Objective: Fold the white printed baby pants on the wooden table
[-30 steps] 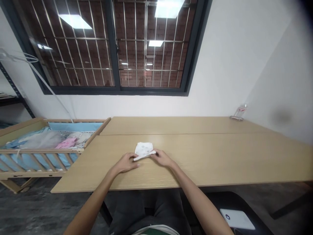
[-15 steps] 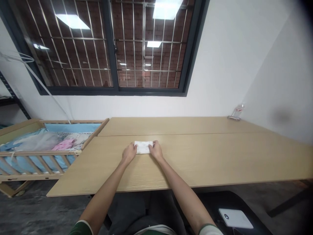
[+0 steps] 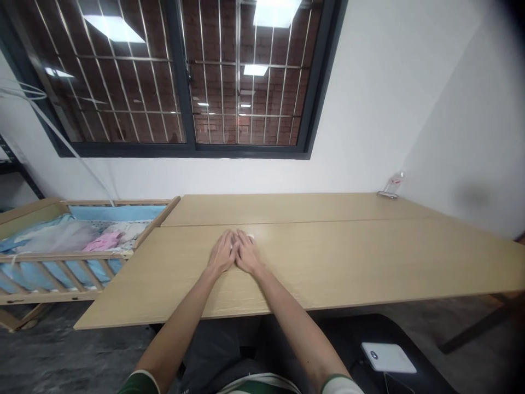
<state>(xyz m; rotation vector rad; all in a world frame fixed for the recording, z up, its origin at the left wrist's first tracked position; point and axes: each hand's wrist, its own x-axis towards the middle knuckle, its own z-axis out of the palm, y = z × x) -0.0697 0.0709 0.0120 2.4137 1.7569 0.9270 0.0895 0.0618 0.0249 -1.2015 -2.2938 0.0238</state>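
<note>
A small white folded cloth [image 3: 251, 236] lies on the wooden table [image 3: 336, 257], mostly hidden beneath my hands. Only a bit of it shows by the right fingertips and in the gap between the hands. My left hand [image 3: 223, 251] rests flat over its left part with fingers stretched forward. Beside it, my right hand [image 3: 246, 251] lies flat over the right part, its fingers also stretched out. The two hands touch or nearly touch at the thumbs.
A wooden crib [image 3: 90, 255] with blue lining and a pink cloth [image 3: 103, 241] stands left. A clear plastic bottle [image 3: 394, 183] is at the table's back right. A white phone [image 3: 389, 358] lies on a black chair [image 3: 348, 334]. A barred window [image 3: 188, 149] is ahead.
Both hands have let go of the cloth's side edges and moved inward, now lying flat on top of it. The view has shifted slightly.
</note>
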